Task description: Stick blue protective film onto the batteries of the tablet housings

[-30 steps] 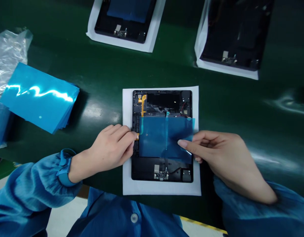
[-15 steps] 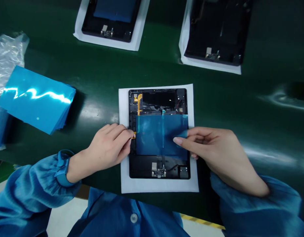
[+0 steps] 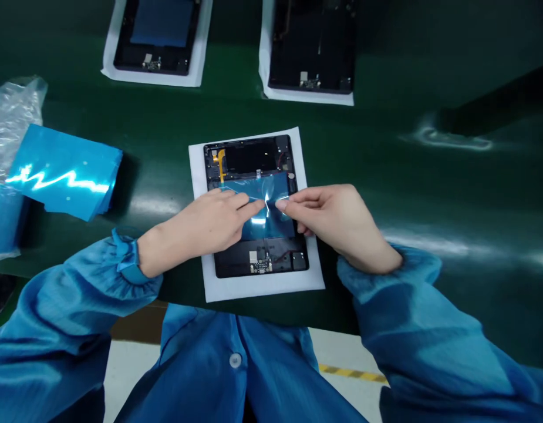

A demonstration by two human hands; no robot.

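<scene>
An opened black tablet lies on a white sheet on the green belt in front of me. A blue film covers its middle, shiny with glare. My left hand reaches in from the left, its fingers stretched flat onto the film. My right hand comes from the right, fingers together, fingertips pressing the film near its centre. The fingertips of both hands almost meet over the film. An orange flex cable shows at the tablet's upper left.
A stack of blue films lies at the left beside a clear plastic bag. Two more opened tablets on white sheets sit farther along the green belt. The belt's near edge runs below my sleeves.
Both hands moved inward from the tablet's sides onto the film, which now lies lower on the tablet. The belt's tablets shifted left in view.
</scene>
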